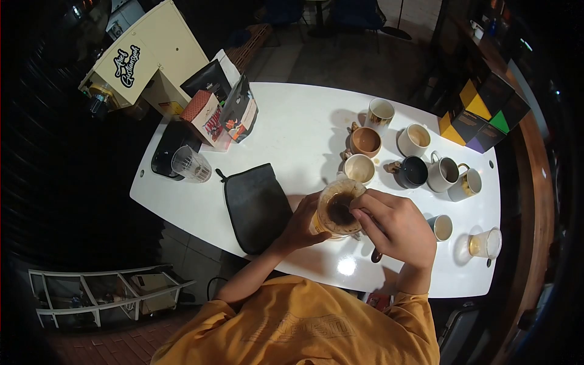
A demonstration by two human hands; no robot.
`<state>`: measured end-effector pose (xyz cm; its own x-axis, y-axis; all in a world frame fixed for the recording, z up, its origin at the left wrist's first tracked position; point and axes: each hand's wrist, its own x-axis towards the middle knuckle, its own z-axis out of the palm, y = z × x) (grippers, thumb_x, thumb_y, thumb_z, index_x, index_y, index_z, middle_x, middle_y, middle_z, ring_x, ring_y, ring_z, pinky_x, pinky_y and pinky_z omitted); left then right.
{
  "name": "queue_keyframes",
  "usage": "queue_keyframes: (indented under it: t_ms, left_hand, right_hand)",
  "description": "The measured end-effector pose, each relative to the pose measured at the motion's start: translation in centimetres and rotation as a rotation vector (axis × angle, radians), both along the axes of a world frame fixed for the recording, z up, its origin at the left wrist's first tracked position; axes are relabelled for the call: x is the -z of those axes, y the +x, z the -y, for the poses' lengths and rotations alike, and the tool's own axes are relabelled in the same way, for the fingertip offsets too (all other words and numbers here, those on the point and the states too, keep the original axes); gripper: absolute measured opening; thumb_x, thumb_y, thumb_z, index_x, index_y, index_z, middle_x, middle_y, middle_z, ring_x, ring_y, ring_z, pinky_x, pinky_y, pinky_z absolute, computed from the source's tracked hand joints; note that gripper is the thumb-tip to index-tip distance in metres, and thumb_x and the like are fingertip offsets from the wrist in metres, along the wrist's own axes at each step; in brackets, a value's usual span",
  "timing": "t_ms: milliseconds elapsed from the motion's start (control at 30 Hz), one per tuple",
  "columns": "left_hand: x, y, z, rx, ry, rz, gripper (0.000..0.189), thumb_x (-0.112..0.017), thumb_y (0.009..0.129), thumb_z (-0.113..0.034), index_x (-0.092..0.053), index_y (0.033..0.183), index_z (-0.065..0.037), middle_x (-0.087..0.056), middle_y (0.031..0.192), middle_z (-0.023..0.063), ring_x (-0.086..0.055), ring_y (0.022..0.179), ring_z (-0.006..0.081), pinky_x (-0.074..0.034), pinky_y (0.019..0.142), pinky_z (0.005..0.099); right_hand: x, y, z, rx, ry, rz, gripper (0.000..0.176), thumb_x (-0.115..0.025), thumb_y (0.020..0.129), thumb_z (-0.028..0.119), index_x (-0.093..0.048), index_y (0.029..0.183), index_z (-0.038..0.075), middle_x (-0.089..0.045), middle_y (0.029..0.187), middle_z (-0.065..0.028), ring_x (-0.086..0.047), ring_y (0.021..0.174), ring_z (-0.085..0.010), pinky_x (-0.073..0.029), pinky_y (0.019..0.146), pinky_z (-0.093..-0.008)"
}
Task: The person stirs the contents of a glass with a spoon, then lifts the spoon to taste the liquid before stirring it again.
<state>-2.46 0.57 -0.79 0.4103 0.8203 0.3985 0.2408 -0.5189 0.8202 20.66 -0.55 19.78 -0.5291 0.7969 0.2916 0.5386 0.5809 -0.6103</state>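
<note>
A paper coffee filter (329,196) with dark wet coffee inside sits in the top of a vessel close in front of me. My left hand (304,222) is wrapped round the vessel's left side, thumb at the front. The fingers of my right hand (392,222) are pinched together at the filter's right edge, and their tips partly hide it. Below my right palm pokes out the end of a dark reddish-brown handle (377,255); what it belongs to is hidden. Just beyond the filter stands a cream cup (359,168).
Several cups, including a brown cup (365,141) and a black cup (412,173), stand at the right. A plastic cup (485,244) lies near the right edge. Leftward are a black pouch (257,207), a clear cup (191,164), coffee bags (240,112) and a cream grinder (143,58).
</note>
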Motion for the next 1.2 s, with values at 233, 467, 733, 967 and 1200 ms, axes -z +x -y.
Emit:
queue_keyframes:
  t_ms: [233, 467, 733, 967, 1200]
  left_hand:
    - [-0.02, 0.04, 0.01, -0.009, 0.008, -0.005, 0.087, -0.07, 0.085, -0.058, -0.042, 0.148, -0.005, -0.045, 0.148, 0.0187, -0.043, 0.138, 0.0369, -0.034, 0.115, 0.0491]
    - [0.04, 0.01, 0.1, -0.009, -0.026, -0.018, 0.087, -0.07, 0.085, -0.06, -0.043, 0.147, -0.005, -0.044, 0.149, 0.0189, -0.042, 0.138, 0.0372, -0.033, 0.115, 0.0492]
    - [0.05, -0.08, 0.08, -0.004, -0.038, -0.029, 0.088, -0.069, 0.085, -0.061, -0.042, 0.148, -0.005, -0.044, 0.15, 0.0192, -0.041, 0.139, 0.0373, -0.032, 0.116, 0.0497]
    - [0.24, -0.01, 0.12, -0.019, -0.017, -0.02, 0.087, -0.07, 0.085, -0.06, -0.043, 0.147, -0.005, -0.044, 0.149, 0.0187, -0.042, 0.139, 0.0374, -0.033, 0.116, 0.0498]
    - [0.19, -0.05, 0.32, -0.02, -0.089, -0.012, 0.087, -0.073, 0.084, -0.057, -0.042, 0.147, -0.005, -0.044, 0.149, 0.0186, -0.042, 0.139, 0.0376, -0.033, 0.116, 0.0492]
  right_hand:
    - [-0.02, 0.09, -0.17, 0.001, -0.019, 0.051, 0.011, -0.058, 0.098, 0.015, -0.061, 0.098, 0.004, -0.064, 0.086, -0.0137, -0.066, 0.075, -0.037, -0.051, 0.064, -0.0459]
    - [0.09, 0.11, -0.33, -0.001, -0.019, 0.038, 0.012, -0.057, 0.099, 0.016, -0.06, 0.1, 0.004, -0.064, 0.086, -0.0144, -0.065, 0.075, -0.0378, -0.051, 0.065, -0.0463]
    - [0.01, 0.08, -0.39, -0.026, -0.047, 0.021, 0.012, -0.057, 0.099, 0.016, -0.061, 0.099, 0.004, -0.064, 0.087, -0.0144, -0.065, 0.077, -0.038, -0.051, 0.066, -0.0458]
    - [-0.01, 0.14, -0.52, -0.054, -0.062, 0.009, 0.012, -0.057, 0.099, 0.015, -0.061, 0.099, 0.004, -0.064, 0.089, -0.0149, -0.065, 0.078, -0.0382, -0.051, 0.067, -0.0465]
    - [-0.09, 0.14, -0.4, -0.062, -0.05, 0.037, 0.012, -0.058, 0.097, 0.013, -0.06, 0.099, 0.002, -0.064, 0.089, -0.0158, -0.065, 0.078, -0.0388, -0.051, 0.067, -0.0471]
